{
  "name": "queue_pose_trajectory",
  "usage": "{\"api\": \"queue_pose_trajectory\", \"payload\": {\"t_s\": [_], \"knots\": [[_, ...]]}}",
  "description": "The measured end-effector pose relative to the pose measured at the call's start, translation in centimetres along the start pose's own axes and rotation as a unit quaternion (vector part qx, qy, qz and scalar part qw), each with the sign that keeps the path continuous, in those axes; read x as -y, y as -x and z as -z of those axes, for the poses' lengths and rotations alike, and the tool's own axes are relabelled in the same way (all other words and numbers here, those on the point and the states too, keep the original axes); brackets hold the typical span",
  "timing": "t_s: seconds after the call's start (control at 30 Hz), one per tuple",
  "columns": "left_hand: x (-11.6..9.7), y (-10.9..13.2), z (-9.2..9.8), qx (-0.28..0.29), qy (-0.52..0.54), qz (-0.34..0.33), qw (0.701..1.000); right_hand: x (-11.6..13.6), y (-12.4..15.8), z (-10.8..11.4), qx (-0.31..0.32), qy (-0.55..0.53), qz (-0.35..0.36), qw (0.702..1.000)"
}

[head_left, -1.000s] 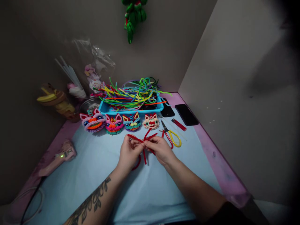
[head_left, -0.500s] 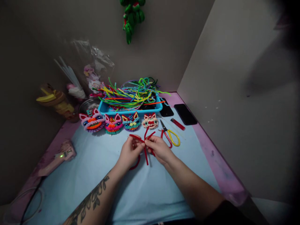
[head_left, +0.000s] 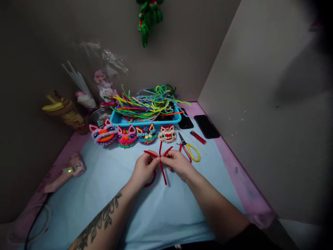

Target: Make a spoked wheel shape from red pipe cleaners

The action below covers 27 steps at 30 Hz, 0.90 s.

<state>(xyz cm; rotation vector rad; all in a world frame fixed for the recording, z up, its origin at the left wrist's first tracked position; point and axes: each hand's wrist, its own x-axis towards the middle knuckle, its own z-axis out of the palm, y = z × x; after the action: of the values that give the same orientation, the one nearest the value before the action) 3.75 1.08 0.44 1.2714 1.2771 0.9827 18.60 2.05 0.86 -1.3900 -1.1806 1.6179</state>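
From where I stand, the left hand (head_left: 144, 168) has its thumb and fingers closed on some red stems (head_left: 163, 173), and the right hand (head_left: 179, 164) pinches them just beside it, fingertips almost meeting where the stems cross. Straight ends fan out from that point, one of them toward the person; a red curve shows under the left hand, though I can't tell whether it joins the rest. The stems are above the blue cloth (head_left: 195, 211), near its middle. Just past the right hand lie the scissors (head_left: 185, 144), blades pointing away, with a red lighter (head_left: 198, 137) beyond. Four pipe-cleaner heads (head_left: 126, 138) sit in a row before a blue tray (head_left: 145, 123) heaped with colourful stems. Well off to the left rests a pink glue gun (head_left: 69, 170), its green light on.
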Motion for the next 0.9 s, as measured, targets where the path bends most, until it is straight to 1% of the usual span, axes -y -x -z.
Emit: {"api": "queue_pose_trajectory", "payload": {"t_s": [0.13, 0.37, 0.43, 0.5, 0.57, 0.6, 0.67, 0.77, 0.9], "knots": [[0.0, -0.1, 0.0, 0.009, 0.034, 0.028, 0.999, 0.1, -0.1, 0.2, 0.027, 0.001, 0.005, 1.0], [-0.1, 0.0, 0.0, 0.019, 0.035, 0.027, 0.999, 0.3, 0.1, 0.8, 0.044, 0.04, 0.028, 0.998], [-0.1, -0.1, 0.2, 0.019, 0.061, 0.038, 0.997, 0.3, 0.1, 0.8, 0.05, 0.035, 0.032, 0.998], [-0.2, -0.1, 0.4, 0.008, 0.122, 0.056, 0.991, 0.2, -0.1, 0.8, 0.026, 0.004, 0.039, 0.999], [-0.4, -0.2, 0.6, -0.007, 0.175, 0.076, 0.982, 0.0, -0.4, 0.6, -0.032, -0.042, 0.054, 0.997], [-0.5, -0.2, 0.6, -0.007, 0.187, 0.085, 0.979, -0.1, -0.6, 0.6, -0.064, -0.063, 0.061, 0.994], [-0.7, -0.2, 0.5, 0.015, 0.182, 0.105, 0.978, -0.2, -0.8, 0.4, -0.11, -0.098, 0.073, 0.986], [-0.9, 0.0, 0.2, 0.054, 0.15, 0.12, 0.98, -0.2, -1.0, 0.1, -0.135, -0.15, 0.093, 0.975], [-1.0, 0.2, -0.3, 0.049, 0.135, 0.123, 0.982, -0.1, -1.0, -0.2, -0.14, -0.207, 0.123, 0.961]]}}
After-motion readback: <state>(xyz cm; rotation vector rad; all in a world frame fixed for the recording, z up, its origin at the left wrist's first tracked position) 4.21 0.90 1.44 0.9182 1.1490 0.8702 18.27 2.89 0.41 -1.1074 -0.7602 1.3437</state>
